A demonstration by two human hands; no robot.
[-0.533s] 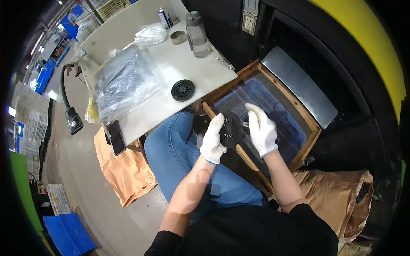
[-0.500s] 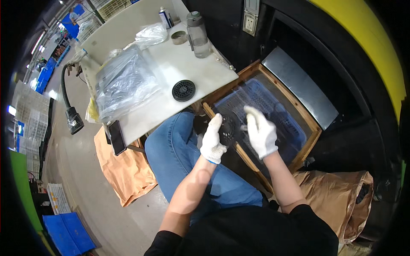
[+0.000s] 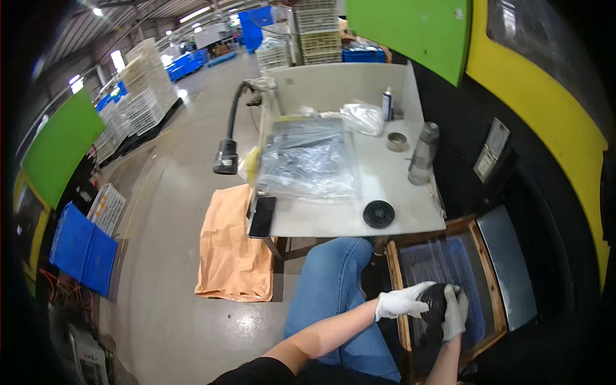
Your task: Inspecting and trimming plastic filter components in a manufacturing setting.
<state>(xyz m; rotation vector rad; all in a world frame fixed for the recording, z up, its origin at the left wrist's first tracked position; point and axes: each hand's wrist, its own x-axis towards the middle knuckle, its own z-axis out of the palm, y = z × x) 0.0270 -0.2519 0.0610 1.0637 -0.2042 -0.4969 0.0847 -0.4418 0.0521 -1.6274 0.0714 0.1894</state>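
A black round part (image 3: 434, 304) is held between my two hands over the wooden-framed opening at my right. My left hand (image 3: 403, 303), in a white knit glove, grips its left side with the thumb near its face. My right hand (image 3: 455, 314), gloved the same way, is wrapped round its right edge. The fingers partly cover the part, so its detail is hard to make out. On the front right of the white table lies a black round disc with a perforated pattern (image 3: 378, 214).
Below my hands a blue basket (image 3: 475, 282) sits inside a wooden frame (image 3: 396, 282). The white table (image 3: 327, 224) carries plastic bags (image 3: 308, 163), a phone (image 3: 262, 217), a tape roll (image 3: 397, 142), a bottle (image 3: 423, 155) and a spray can (image 3: 387, 104). A lamp (image 3: 226, 157) hangs left; a paper bag (image 3: 234, 250) is below.
The head view has swung up and to the left, so more of the floor and hall shows. My right hand, apart from the black part before, now grips it.
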